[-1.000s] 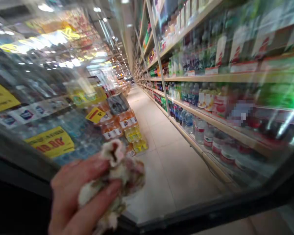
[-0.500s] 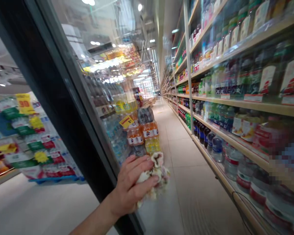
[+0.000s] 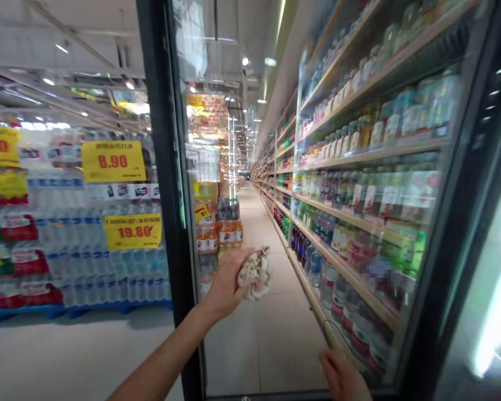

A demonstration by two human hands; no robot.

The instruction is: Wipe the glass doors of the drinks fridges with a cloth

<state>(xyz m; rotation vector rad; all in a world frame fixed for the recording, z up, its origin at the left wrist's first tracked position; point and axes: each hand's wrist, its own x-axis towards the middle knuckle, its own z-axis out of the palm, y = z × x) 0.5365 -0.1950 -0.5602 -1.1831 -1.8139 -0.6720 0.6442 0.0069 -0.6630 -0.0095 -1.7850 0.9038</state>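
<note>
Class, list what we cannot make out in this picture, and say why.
Head view, right hand: wrist cut off by the bottom edge, fingers blurred.
Head view, left hand: fingertips blurred against the cloth.
Head view, 8.90 sign: small lettering too blurred.
Head view, aisle: far end too small.

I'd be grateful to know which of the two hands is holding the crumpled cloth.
The left hand, higher in the picture, grips the crumpled cloth; the right hand, cut off by the bottom edge, shows no cloth.

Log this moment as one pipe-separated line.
Left hand: holds cloth before glass panel | Right hand: low, blurred, hold unclear | In panel: shelved bottles | Left of panel: stacked packs, yellow signs
</note>
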